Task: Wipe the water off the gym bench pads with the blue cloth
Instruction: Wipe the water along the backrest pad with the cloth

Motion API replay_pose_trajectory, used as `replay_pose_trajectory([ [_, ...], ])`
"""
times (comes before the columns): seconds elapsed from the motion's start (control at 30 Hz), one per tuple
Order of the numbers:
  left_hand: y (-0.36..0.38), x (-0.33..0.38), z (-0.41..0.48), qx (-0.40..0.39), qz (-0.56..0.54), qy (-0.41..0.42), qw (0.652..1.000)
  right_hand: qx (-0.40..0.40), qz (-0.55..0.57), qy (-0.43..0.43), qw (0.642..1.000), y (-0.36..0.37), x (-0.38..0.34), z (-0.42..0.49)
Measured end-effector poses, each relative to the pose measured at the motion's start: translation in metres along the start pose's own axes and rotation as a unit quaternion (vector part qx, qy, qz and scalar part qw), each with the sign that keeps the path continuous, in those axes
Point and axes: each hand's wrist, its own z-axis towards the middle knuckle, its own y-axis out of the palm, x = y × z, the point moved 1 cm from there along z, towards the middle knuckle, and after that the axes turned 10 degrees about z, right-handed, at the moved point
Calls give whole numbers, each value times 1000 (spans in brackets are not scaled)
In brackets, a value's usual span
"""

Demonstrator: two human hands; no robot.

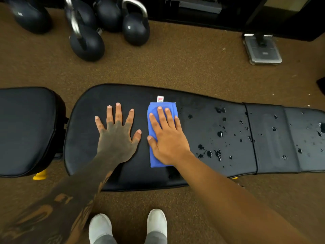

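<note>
A long black gym bench back pad [202, 106] runs across the view, with a separate seat pad [26, 129] at the left. My right hand [167, 136] lies flat on a folded blue cloth [152, 118] with a small white tag, pressing it onto the middle of the back pad. My left hand [117, 132] rests flat on the pad just left of the cloth, fingers spread, holding nothing. Water drops [218, 152] dot the pad to the right of the cloth, out to the far right end [299, 150]. The pad under and left of my hands looks dry.
Several black kettlebells [135, 27] stand on the brown floor behind the bench at the upper left. A grey foot plate of a machine [263, 50] sits at the upper right. My two white shoes [128, 226] stand close to the bench's near edge.
</note>
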Motion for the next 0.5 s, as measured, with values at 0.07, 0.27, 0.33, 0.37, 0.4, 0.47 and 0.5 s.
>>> replay_pose_trajectory([
  [0.07, 0, 0, 0, -1, -4, -2, 1000, -2, -1, 3, 1000, -4, 14, -6],
  [0.27, -2, 1, -1, 0, 7, 0, 1000, 25, 12, 139, 990, -16, 14, 47],
  [0.33, -1, 1, -1, 2, 13, 4, 1000, 16, 0, 109, 994, -16, 7, 59],
  [0.37, -1, 1, -1, 2, 14, 6, 1000, 8, -12, 75, 997, -15, 6, 59],
  [0.4, -1, 1, -1, 2, 14, 7, 1000, -2, -24, 38, 999, -15, 7, 57],
  [0.47, 0, 0, 0, 1, 16, 11, 1000, -19, -42, -26, 999, -16, 15, 47],
  [0.5, 0, 0, 1, 3, 17, 14, 1000, -24, -46, -45, 998, -17, 22, 40],
])
